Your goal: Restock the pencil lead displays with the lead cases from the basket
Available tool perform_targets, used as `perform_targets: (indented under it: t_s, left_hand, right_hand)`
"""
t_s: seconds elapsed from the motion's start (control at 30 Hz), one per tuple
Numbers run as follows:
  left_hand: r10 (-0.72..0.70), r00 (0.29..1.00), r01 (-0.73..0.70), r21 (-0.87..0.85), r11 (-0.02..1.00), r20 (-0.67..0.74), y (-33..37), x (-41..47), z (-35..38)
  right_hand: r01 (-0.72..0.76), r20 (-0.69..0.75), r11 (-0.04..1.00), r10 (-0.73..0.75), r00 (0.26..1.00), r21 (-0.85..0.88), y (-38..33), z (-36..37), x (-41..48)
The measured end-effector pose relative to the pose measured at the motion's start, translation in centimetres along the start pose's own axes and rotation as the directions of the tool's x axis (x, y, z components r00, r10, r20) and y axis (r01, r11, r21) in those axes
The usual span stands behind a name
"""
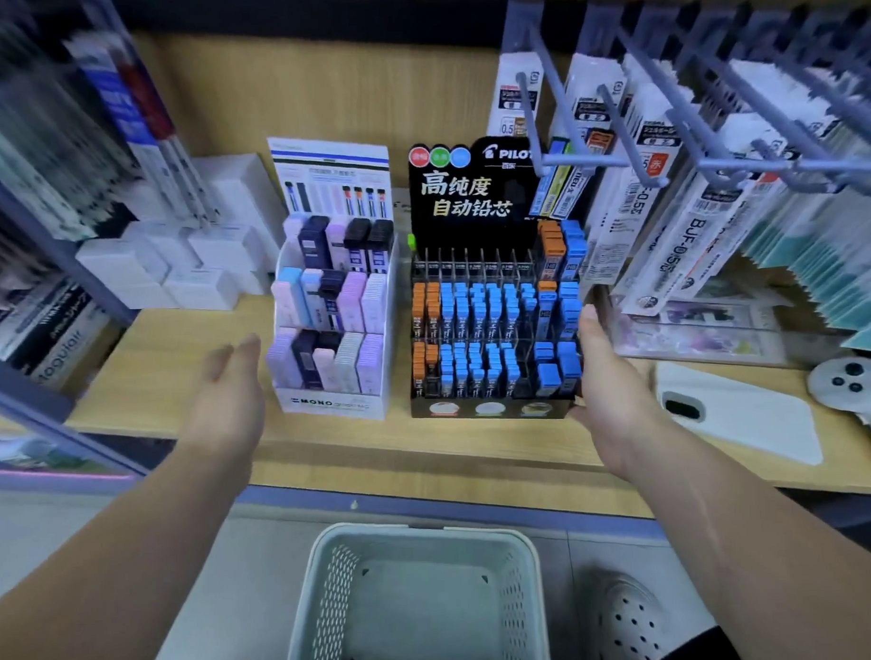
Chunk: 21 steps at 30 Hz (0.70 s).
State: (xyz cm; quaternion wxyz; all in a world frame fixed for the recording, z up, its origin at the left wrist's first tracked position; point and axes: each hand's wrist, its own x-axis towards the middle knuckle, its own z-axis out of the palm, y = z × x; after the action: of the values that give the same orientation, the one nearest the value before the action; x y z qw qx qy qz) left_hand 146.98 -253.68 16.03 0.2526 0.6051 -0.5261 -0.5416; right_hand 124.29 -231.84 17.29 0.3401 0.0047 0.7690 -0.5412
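Illumination is bright, even and diffuse, arriving from overhead. Shadows are soft: a faint band lies on the pale wooden shelf board (168, 359) in front of the white cardboard tiered display (327, 407). The centre is sharp, and print on the glossy black header card (468, 195) reads clearly. Blur smears the upright packaged stock (71, 145) at upper left and the grey-blue metal peg hooks (712, 98) at upper right. Wide-angle distortion bows the shelf edge and stretches the lower corners.

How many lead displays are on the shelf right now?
2. The white MONO display stands on the left; the black Pilot display stands right of it, the right hand touching its side. More could sit out of view.
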Motion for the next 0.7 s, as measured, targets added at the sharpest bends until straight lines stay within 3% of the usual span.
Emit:
perform_targets:
  t_s: [0.1,0.7]
  left_hand:
    - [-0.041,0.992,0.045,-0.029,0.999,0.116,-1.1,0.7,0.2]
    - [0.008,0.971,-0.005,-0.012,1.0,0.239,-0.5,0.7,-0.2]
  right_hand:
    - [0.008,-0.014,1.0,-0.008,1.0,0.023,0.1,0.7,-0.4]
    - [0.046,-0.024,0.999,-0.045,0.999,0.017,0.0,3.4,-0.5]
